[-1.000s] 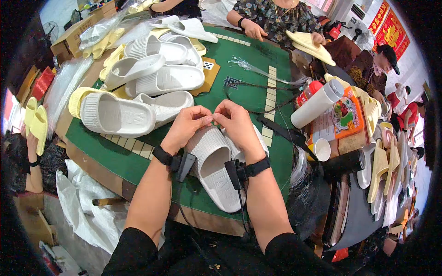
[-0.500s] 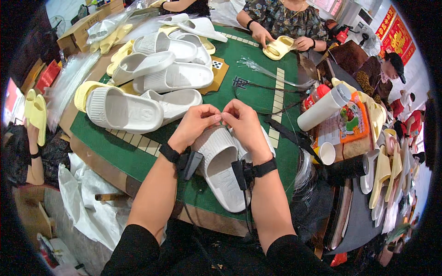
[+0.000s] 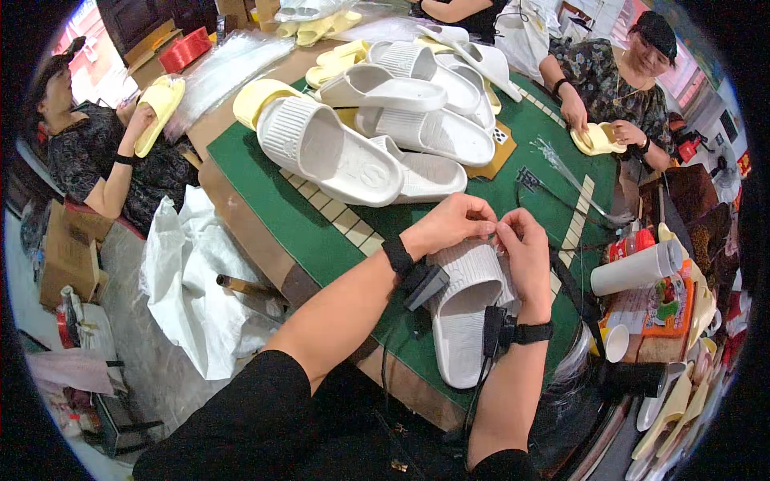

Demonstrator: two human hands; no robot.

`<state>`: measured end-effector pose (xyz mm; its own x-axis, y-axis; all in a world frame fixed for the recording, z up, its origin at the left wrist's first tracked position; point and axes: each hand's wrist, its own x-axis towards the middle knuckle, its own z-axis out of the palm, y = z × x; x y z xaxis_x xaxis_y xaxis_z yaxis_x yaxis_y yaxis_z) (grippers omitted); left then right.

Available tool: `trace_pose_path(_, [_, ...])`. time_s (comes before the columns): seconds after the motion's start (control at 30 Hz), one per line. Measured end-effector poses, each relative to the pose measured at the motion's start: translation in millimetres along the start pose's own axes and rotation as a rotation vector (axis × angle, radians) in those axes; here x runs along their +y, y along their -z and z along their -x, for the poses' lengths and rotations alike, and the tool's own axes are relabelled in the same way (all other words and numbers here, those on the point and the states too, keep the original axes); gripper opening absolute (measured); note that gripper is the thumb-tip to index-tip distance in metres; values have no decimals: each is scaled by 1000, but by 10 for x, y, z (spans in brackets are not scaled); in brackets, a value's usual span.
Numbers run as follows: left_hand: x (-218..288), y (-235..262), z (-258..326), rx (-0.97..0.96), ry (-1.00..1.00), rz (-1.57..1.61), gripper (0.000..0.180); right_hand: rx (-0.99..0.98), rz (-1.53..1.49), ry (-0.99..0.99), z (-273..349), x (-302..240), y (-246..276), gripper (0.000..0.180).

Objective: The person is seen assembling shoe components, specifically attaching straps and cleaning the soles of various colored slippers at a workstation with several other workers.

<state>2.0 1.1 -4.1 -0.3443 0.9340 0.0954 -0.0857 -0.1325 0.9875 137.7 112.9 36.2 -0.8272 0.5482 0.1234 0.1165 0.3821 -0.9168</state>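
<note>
Head view: both hands meet at 3 o'clock of centre over a white slide (image 3: 465,313) lying on the green table (image 3: 265,200). Left hand (image 3: 449,228) and right hand (image 3: 525,252) pinch something tiny at its strap; what it is, I cannot tell. At 12 o'clock lies a pile of slides (image 3: 377,128). The fastening looks unfinished, with 1 slide in hand.

A heap of white slides (image 3: 377,128) lies on the green bench (image 3: 265,200), with pale yellow slides (image 3: 337,60) behind it. A white paper cup (image 3: 634,268) lies tipped at the right edge. Crumpled white bags (image 3: 192,280) sit on the floor.
</note>
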Motion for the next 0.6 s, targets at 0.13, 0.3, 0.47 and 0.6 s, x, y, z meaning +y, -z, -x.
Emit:
trace_pose_path(0.13, [23, 17, -9, 17, 31, -73, 12, 11, -33, -24, 0, -51, -23, 9])
trace_pose_path(0.3, [14, -2, -27, 26, 26, -29, 16, 142, -150, -27, -27, -8, 3, 7])
trace_pose_path(0.47, [1, 7, -45, 12, 16, -43, 16, 288, -221, 45, -54, 35, 44, 7])
trace_pose_path(0.6, [39, -22, -32, 80, -2, 24, 14, 439, -315, 99, -44, 16, 96, 8])
